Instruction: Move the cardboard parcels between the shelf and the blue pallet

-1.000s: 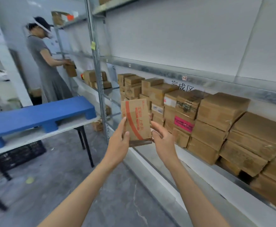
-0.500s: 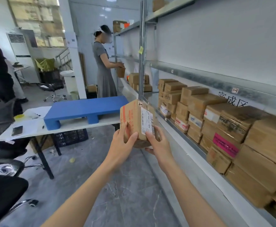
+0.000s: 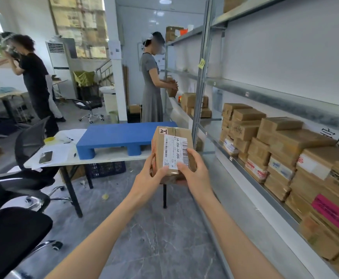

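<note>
I've swung from the shelf toward the blue pallet, now at eleven o'clock. My left hand and right hand both clasp the parcel, label up, ready to set down.

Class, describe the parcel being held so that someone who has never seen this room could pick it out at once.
Start at the blue pallet on the white table, left of the metal shelf. Just in front of its right end, a left hand and a right hand hold one cardboard parcel upright. Unlike the stacked parcels on the shelf, it is in the air, with a white barcode label facing the camera.
</note>
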